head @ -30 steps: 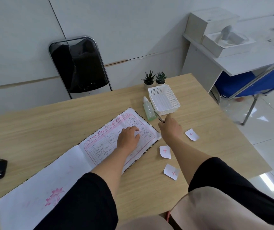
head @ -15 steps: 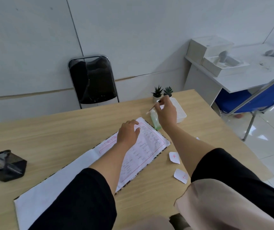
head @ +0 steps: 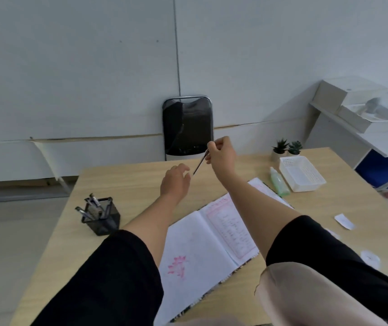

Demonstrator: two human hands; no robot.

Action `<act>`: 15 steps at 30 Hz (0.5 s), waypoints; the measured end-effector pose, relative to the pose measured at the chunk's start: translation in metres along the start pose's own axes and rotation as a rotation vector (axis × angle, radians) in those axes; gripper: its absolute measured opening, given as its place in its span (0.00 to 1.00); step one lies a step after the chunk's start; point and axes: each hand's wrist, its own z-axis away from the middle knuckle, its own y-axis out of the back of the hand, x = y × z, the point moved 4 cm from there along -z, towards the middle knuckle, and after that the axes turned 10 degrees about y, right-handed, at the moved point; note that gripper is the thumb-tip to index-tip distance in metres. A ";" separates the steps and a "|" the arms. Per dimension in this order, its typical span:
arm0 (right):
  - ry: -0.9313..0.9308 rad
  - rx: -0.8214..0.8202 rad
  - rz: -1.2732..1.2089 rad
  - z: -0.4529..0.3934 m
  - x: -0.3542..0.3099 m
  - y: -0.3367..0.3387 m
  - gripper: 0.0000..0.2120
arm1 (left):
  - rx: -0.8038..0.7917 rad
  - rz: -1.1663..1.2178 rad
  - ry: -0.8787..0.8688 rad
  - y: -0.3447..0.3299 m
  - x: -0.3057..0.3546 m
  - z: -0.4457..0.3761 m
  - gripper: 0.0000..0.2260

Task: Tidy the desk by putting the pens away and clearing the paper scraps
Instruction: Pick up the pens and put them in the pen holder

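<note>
Desk (head: 141, 182) of pale wood fills the lower frame, set close to a grey wall. Across its middle lies an open notebook (head: 202, 241), pages up, with a pink flower print on the near page. Behind the far edge stands a black chair (head: 187, 125). A white basket (head: 302, 172) sits toward the right rear corner, a green bottle (head: 278, 182) lying just beside it and two small plants (head: 287, 147) behind. Near the left edge stands a black mesh pen holder (head: 102, 216) with several pens in it. The left hand (head: 175, 181) hangs above the desk with fingers loosely spread, holding nothing. The right hand (head: 221, 151) is raised beside it, fingertips pinching a dark pen (head: 200, 164) that slants down toward the left hand. Paper scraps (head: 344, 221) lie on the desk at the right.
</note>
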 end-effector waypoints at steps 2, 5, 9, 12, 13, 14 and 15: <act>-0.002 -0.038 -0.022 0.009 -0.011 -0.034 0.07 | 0.020 0.038 0.056 0.024 -0.025 -0.005 0.12; 0.019 -0.085 -0.059 0.024 -0.026 -0.080 0.08 | 0.064 0.071 0.120 0.058 -0.060 -0.009 0.12; 0.034 -0.165 -0.076 0.047 -0.042 -0.135 0.07 | 0.111 0.071 0.177 0.096 -0.106 -0.009 0.13; 0.044 -0.234 -0.068 0.066 -0.049 -0.171 0.07 | 0.150 0.070 0.216 0.119 -0.137 -0.007 0.13; 0.053 -0.258 -0.059 0.070 -0.050 -0.180 0.06 | 0.161 0.065 0.227 0.124 -0.145 -0.006 0.13; 0.065 -0.285 -0.047 0.077 -0.051 -0.192 0.05 | 0.167 0.059 0.238 0.130 -0.157 -0.005 0.13; 0.077 -0.307 -0.031 0.082 -0.053 -0.200 0.04 | 0.172 0.053 0.243 0.134 -0.166 -0.003 0.13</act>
